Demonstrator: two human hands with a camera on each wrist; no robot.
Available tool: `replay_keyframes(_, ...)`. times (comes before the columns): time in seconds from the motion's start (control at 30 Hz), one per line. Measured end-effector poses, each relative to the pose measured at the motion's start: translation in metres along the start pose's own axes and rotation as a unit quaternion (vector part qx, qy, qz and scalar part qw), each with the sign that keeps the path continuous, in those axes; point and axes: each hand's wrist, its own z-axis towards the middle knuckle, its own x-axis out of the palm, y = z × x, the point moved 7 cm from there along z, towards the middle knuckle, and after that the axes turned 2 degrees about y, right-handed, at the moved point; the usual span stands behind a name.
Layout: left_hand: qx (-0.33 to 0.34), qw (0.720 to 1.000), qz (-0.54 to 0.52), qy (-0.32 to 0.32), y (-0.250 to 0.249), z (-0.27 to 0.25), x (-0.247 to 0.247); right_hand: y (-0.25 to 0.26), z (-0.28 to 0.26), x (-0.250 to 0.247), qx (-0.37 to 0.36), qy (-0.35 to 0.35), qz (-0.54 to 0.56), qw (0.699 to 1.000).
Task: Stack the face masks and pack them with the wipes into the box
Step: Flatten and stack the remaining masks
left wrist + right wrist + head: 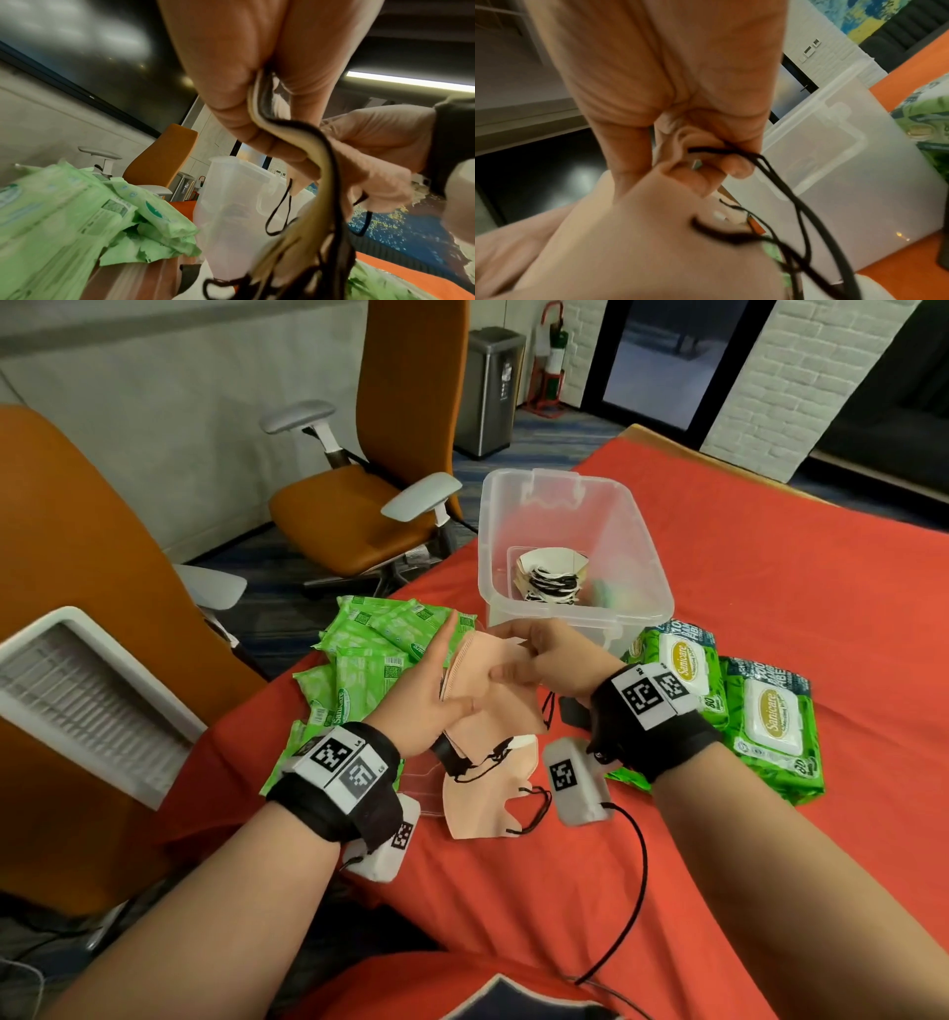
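With the left hand (436, 690) and the right hand (554, 667) both pinching the peach face masks (493, 706) above the red table (770, 608), just short of the clear box (575, 541), the dangling ear loops (548, 708) risked snagging and fanning the stack apart.

Black wrist straps (652, 726) bearing square-patterned white tags, red shirt (462, 988)

Office: orange swivel chairs (359, 516), steel bin (490, 392), patterned carpet (544, 439).
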Motion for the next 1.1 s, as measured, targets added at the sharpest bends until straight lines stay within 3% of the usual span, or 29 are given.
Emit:
replay_keyframes(0.2,-0.003,0.999,0.019,0.031,0.002,-0.001,0.006,0.008,0.002,0.002,-0.027,-0.024,-0.105,0.994)
replay_keyframes(0.4,0.037,0.993,-0.108,0.017,0.004,0.001,-0.001,0.012,-0.003,-0.016,-0.093,-0.126,0.006,0.988)
replay_keyframes(0.53,0.058,0.976,-0.208,0.015,-0.001,0.002,0.001,0.007,-0.008,-0.023,-0.101,-0.139,0.075,0.982)
replay_keyframes(0.63,0.046,0.974,-0.218,-0.036,0.001,0.003,-0.005,-0.001,-0.013,-0.039,-0.097,-0.215,0.08,0.968)
replay_keyframes(0.73,0.019,0.975,-0.172,-0.139,0.011,0.002,-0.02,-0.002,-0.027,-0.065,-0.109,-0.36,0.045,0.925)
replay_keyframes(0.8,0.003,0.973,-0.143,-0.182,0.014,0.001,-0.027,0.009,-0.039,-0.068,-0.145,-0.411,0.043,0.899)
replay_keyframes(0.87,-0.019,0.967,-0.164,-0.193,0.017,0.002,-0.027,0.023,-0.043,-0.055,-0.196,-0.389,0.023,0.9)
replay_keyframes(1.0,-0.089,0.929,-0.331,-0.137,0.017,0.007,-0.013,0.03,-0.028,0.006,-0.207,-0.174,-0.083,0.959)
replay_keyframes(1.1,-0.081,0.927,-0.356,-0.089,0.01,0.008,-0.008,0.024,-0.025,0.03,-0.197,-0.068,-0.121,0.971)
